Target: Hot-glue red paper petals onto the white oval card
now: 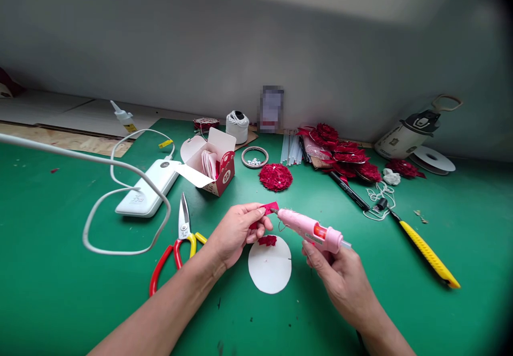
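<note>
My left hand is closed on a small piece of red fabric, pinched between thumb and fingers. My right hand grips a pink glue gun, its nozzle touching or just over the red fabric. Below my left hand a white paper disc lies on the green table, with a small folded red piece at its top edge. Behind the hands lies a round red flower.
Scissors and a white power bank with a looping cable lie left, near an open box. At right are a yellow cutter, a black marker, red flowers and a bottle. Glue sticks stand behind.
</note>
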Motion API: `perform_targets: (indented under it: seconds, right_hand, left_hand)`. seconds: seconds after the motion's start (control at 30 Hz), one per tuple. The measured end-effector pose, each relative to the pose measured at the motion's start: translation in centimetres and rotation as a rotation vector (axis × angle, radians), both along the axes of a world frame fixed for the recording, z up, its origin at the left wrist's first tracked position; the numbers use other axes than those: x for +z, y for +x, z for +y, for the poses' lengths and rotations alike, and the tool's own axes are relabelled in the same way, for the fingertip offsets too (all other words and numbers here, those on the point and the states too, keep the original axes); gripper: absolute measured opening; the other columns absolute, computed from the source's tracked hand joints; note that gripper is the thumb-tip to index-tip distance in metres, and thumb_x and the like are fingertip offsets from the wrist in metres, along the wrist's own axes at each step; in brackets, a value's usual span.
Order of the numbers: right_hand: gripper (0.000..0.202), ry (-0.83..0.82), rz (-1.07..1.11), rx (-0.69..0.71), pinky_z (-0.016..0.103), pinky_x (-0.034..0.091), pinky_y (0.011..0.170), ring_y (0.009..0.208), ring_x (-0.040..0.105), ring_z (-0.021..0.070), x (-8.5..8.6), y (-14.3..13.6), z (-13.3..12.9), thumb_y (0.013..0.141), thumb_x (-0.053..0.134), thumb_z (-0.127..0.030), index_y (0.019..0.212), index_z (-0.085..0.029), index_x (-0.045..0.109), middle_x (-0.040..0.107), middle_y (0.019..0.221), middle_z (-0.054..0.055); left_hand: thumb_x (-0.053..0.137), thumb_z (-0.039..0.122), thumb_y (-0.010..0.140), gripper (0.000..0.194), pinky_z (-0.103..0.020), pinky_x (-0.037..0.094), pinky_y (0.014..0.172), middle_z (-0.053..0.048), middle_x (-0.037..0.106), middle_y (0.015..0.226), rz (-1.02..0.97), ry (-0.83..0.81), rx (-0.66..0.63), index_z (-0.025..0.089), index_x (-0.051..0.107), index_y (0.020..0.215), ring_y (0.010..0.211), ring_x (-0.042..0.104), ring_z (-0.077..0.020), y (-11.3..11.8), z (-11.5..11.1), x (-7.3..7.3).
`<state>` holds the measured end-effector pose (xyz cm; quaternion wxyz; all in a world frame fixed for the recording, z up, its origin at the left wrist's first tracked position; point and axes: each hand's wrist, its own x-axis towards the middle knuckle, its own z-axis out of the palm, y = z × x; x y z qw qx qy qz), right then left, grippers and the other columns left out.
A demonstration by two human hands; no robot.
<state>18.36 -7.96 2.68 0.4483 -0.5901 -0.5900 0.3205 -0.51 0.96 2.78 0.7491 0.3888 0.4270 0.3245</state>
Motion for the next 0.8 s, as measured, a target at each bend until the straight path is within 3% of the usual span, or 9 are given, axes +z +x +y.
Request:
perform_targets:
  seconds: [0.47,0.67,0.8]
  right_hand:
    - [0.029,-0.058,-0.022,-0.069,0.033,0.053,0.062,0.061,0.06,0.0212,-0.5,0.8,0.2,0.09,0.057,-0.043,0.091,-0.02,0.075,0.065,0.064,0.005]
    - [0.04,-0.155,-0.036,-0.273,0.029,0.044,0.048,0.056,0.056,0.0187,-1.7,3.9,1.7,0.085,0.059,-0.051,0.092,-0.014,0.071,0.064,0.065,0.005]
    - [0.042,-0.193,-0.097,-0.295,0.027,0.036,0.041,0.049,0.048,0.0143,-2.3,6.2,2.3,0.082,0.06,-0.053,0.087,-0.013,0.068,0.061,0.064,0.003]
  left_hand:
    - [0.059,0.026,0.087,0.017,-0.018,0.023,0.042,-0.006,0.064,0.071,-0.08,-0.005,0.031,0.01,0.063,0.081,0.05,0.044,-0.0056,-0.5,0.0,0.5]
    - [0.064,0.025,0.083,0.015,-0.018,0.024,0.041,-0.006,0.065,0.073,-0.194,-0.027,-0.022,0.012,0.06,0.075,0.05,0.046,-0.006,-1.2,0.3,0.9]
    - [0.064,0.025,0.083,0.017,-0.018,0.025,0.04,-0.006,0.065,0.071,-0.157,-0.051,-0.049,0.012,0.058,0.074,0.049,0.046,-0.0061,-1.0,0.5,0.7]
